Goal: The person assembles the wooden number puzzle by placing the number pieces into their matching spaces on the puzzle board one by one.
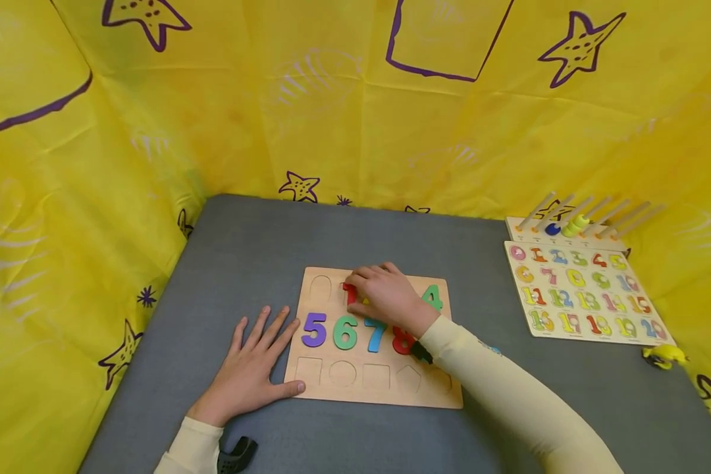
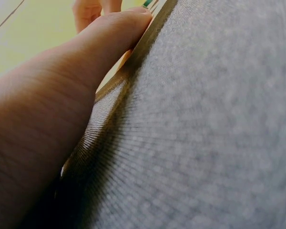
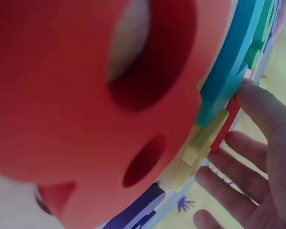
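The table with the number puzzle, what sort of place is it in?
Probably a play corner: star-patterned yellow cloth hangs behind the table, which holds a wooden number puzzle and a numbered board.

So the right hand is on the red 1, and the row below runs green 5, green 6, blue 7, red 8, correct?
Not quite: the 5 is purple, not green, in the head view. The right hand on the red 1 is correct, as is the rest.

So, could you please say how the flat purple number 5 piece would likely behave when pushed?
The purple 5 piece looks solid with crisp edges, so probably stiff. Being small, it's likely light. Lying flat on the pale wooden board, it seems unlikely to roll.
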Tool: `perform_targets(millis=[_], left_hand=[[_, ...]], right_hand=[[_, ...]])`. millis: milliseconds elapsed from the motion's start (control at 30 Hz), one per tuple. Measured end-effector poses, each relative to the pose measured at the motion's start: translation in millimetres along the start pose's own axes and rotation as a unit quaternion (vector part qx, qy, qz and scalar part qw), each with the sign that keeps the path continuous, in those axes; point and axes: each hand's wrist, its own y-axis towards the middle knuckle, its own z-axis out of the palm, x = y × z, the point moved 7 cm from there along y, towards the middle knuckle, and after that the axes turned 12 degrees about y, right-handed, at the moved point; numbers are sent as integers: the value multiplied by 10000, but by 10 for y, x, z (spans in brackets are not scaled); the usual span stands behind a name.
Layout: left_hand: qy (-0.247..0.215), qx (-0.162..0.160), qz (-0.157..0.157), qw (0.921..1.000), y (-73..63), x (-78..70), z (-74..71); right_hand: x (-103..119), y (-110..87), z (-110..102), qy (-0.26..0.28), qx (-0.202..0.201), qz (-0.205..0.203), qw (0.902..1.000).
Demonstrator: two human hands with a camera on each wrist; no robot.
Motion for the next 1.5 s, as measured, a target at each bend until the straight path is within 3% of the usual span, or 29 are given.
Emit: perform_targets(millis=[900,1100,1300,1500], left_hand=[[12,73,-2,10000,17,0,5],[37,28,4,10000,15,-3,2],[23,40,-24,10000,10,-2,-1],[-25,-108,5,9999,0,-7,-17]], right_hand=[[-8,-5,13,-162,121,-75,9998],[-9,-65,-105,-58,-64,-75,9999],[-89,-331,-472,193,-415,44,9989],[-354,-907,-741,717,-600,455,9946]])
